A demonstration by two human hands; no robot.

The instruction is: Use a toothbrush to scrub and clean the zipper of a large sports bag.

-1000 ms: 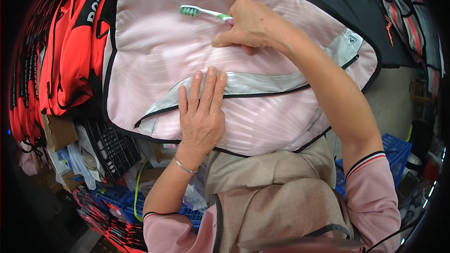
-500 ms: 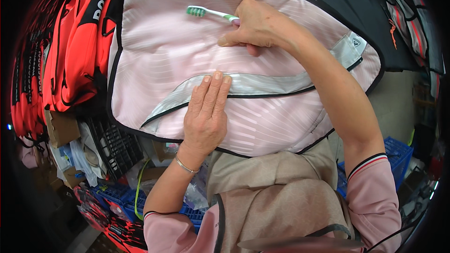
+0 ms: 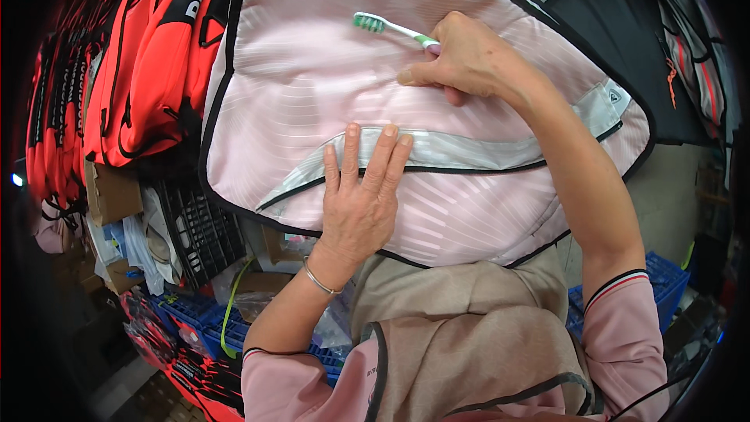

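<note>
Spread out before me is a pale pink fabric piece [image 3: 289,82] with black bound edges and a faint line pattern, perhaps part of a bag. A silvery-grey curved strip [image 3: 469,150] with a black lower edge runs across it. My left hand [image 3: 361,195] lies flat on that strip, fingers stretched out and somewhat spread. Farther up and to the right, my right hand [image 3: 469,59] is closed round the handle of a toothbrush [image 3: 398,29], white and green with green bristles. Its bristle head points left above the pink fabric. Part of the handle is hidden in my fingers.
Red and black bags [image 3: 144,62] stand at the left. Below them are a cardboard box [image 3: 113,195] and a black plastic crate [image 3: 207,227]. Blue crates [image 3: 668,277] flank me low down. Dark fabric or bags [image 3: 625,47] lie at the far right.
The fingers of my left hand have spread apart on the strip. The whole view has shifted slightly, with the fabric and both hands lying farther right in it. The toothbrush stays in my right hand.
</note>
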